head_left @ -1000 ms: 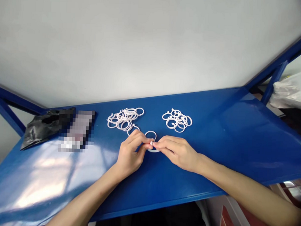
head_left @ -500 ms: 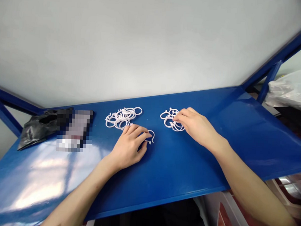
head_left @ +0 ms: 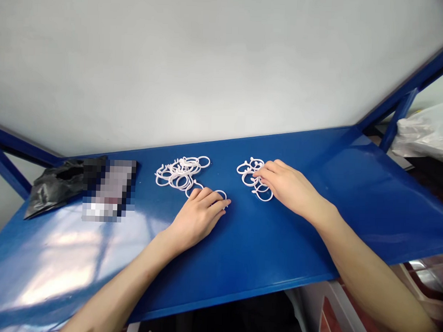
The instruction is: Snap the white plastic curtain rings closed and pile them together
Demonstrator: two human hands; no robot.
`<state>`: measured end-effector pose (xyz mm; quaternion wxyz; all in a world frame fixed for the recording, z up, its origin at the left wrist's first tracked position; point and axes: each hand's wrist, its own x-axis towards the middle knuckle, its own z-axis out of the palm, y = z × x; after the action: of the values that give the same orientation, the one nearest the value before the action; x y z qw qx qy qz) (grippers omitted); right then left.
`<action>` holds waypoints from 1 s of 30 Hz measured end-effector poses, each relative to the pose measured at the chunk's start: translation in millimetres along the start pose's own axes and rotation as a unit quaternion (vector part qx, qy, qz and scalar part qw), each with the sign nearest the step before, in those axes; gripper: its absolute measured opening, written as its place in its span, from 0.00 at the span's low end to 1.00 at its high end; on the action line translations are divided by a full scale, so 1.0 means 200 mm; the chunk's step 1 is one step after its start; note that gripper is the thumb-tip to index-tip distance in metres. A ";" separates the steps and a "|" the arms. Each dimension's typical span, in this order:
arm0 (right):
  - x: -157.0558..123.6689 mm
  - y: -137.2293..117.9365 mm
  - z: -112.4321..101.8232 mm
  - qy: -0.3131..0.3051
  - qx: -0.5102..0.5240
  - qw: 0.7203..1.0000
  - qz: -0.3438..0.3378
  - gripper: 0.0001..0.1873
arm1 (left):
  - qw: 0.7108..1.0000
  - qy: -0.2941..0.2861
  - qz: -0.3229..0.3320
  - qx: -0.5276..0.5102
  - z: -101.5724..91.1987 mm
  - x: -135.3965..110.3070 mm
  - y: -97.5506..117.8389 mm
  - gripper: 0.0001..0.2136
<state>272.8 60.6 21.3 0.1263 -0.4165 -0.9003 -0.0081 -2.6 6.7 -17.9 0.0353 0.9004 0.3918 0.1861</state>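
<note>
Head view: thin white rings [head_left: 180, 173]; left hand [head_left: 198, 217] flat atop one, right hand [head_left: 286, 187] fingering another pile [head_left: 251, 173].

White rings [head_left: 258, 179], two flat heaps

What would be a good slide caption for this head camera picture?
Left hand rests on a white ring; right hand touches the right ring pile on a blue table.

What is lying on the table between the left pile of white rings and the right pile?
Nothing: in the head view, only bare blue table separates the left pile from the right pile.
</note>
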 end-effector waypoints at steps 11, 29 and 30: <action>0.00 -0.17 0.07 0.095 0.138 0.985 -0.052 0.12 | 0.976 0.088 -0.061 -0.187 -0.05 0.01 0.03 0.08; -0.04 -0.35 0.16 0.206 0.258 0.943 -0.034 0.06 | 0.878 0.066 -0.252 -0.400 -0.05 0.01 0.05 0.11; -0.04 -0.35 0.16 0.205 0.250 0.945 -0.040 0.07 | 0.881 0.068 -0.251 -0.396 -0.05 0.01 0.05 0.11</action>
<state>216.9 13.0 -5.2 0.4078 -0.3243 -0.8441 0.1266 2.0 0.0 -5.4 0.4073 0.6678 0.5001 0.3715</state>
